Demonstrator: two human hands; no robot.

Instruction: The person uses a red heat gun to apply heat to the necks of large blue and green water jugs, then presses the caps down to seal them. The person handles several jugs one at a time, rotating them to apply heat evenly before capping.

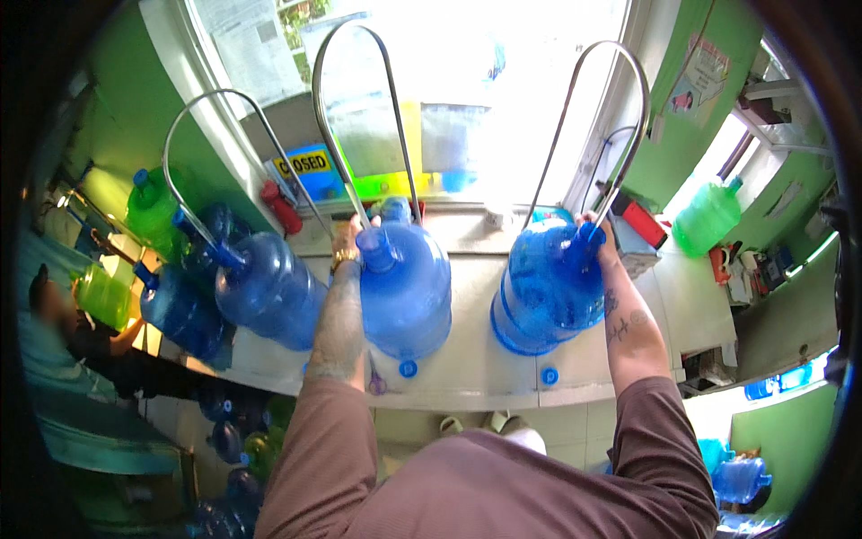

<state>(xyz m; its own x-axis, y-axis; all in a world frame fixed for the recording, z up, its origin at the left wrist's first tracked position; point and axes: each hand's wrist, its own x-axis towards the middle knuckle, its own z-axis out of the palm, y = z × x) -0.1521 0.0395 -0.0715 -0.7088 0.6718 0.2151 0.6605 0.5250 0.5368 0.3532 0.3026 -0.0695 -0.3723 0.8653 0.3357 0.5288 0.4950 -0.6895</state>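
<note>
Two large blue water jugs stand upright on the white tiled counter (471,364) before me. A curved metal tube (392,85) reaches into the neck of the left jug (409,292), and another curved metal tube (645,99) into the neck of the right jug (543,287). My left hand (345,244) is closed about the tube just above the left jug's mouth. At the other mouth, my right hand (603,241) has its fingers wrapped round the tube; the jug's neck partly hides them. One blue cap (409,368) and a second blue cap (549,375) lie near the counter's front edge.
Left of my forearm, a third metal tube (180,117) arches toward another blue jug (269,287), with more jugs beside it. Farther left, a person (90,337) has a hand at a green jug (103,295). Another green jug (708,216) stands at right.
</note>
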